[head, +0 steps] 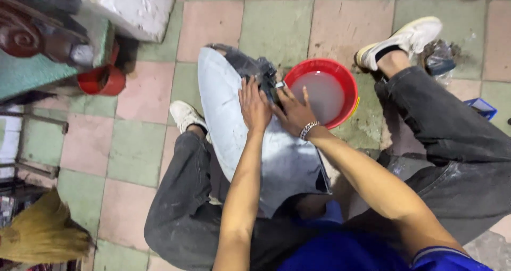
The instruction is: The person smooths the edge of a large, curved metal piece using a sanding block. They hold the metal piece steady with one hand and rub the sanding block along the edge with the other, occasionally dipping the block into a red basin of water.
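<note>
Floor (138, 148): square tiles, pink and green in checker pattern, grimy, dark stains and wet patches esp. near the bucket. I'm low to the ground, knees apart, dark dusty trousers, white shoes: one (186, 115) at my left, other (402, 39) at upper right.

Panel (229, 127): large curved pale grey-white piece w/ dark end at top, resting across my lap between the knees, running from approx. my waist out toward the bucket. Surface looks matte, dull.

Bucket (346, 77): red, round, on floor just beyond the panel's top right edge, touching or nearly so. Holds cloudy grey water.

Upper left: white block (138, 7), dark carved wood (24, 34), small red tub (101, 80) under it. Lower left: straw broom (42, 236). Right edge: blue tray corner (481, 107), crumpled clear plastic (441, 58) by my shoe.

L hand (254, 107): palm down, fingers extended, flat on panel near dark end. Not gripping anything.

R hand (293, 111): just beside L, touching it, fingers spread, pressing on same area by the bucket rim. Small dark item under fingertips, can't tell what. Chain bracelet (308, 128) on R wrist.
</note>
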